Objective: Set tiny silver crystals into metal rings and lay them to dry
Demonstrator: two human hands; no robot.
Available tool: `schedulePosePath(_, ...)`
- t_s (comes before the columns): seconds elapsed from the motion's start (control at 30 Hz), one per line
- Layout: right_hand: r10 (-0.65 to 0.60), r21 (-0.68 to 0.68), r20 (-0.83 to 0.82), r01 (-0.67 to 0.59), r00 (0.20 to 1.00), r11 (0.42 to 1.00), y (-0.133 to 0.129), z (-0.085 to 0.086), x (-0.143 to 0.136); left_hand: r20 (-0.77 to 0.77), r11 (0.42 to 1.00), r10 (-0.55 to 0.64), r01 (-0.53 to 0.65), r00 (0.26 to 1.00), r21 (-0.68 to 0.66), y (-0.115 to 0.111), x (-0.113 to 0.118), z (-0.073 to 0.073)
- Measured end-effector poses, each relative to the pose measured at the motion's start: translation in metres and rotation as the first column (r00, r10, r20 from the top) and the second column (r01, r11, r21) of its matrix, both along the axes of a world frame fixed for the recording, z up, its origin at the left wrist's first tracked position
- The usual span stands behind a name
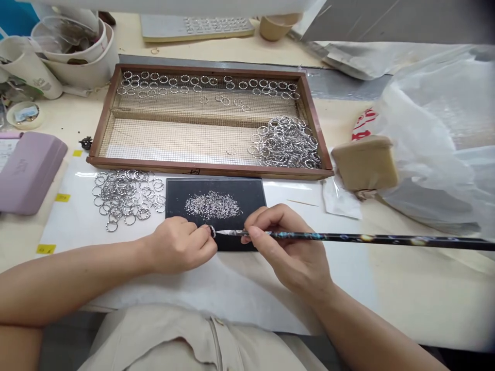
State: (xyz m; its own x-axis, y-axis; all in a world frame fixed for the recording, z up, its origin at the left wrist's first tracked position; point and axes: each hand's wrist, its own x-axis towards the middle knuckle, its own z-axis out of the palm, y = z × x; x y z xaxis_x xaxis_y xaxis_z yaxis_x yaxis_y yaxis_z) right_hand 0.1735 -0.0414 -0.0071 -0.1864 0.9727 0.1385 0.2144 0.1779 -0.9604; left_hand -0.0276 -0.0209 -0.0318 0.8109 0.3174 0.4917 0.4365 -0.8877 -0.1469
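Silvery and partly hidden by fingertips, a small ring (pixel 212 232) sits pinched in the left hand (pixel 185 245), over the near part of a black tray (pixel 175 196). The right hand (pixel 296 252) grips a dark patterned pencil (pixel 328 237) close to its pale tip, which points at the ring; whether they touch is hard to tell. The ring looks light, stiff and slippery, best held by its band; the pencil seems light, steadiest near its point. Beyond, tiny beads (pixel 212 205) lie on the tray, probably easily scattered. Left of it, loose rings (pixel 124 193) pile up; farther, a wooden mesh-bottomed frame (pixel 232 169) holds more.
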Motion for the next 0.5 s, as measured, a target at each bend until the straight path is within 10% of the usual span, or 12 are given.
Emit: schedulePosePath(0.5,0.031,-0.016,0.018,-0.030,0.999,0.999,-0.0007,-0.0013,-0.0016,0.001,1.000,-0.004,0.004,1.000,0.004,-0.0008,0.0007,-0.0006)
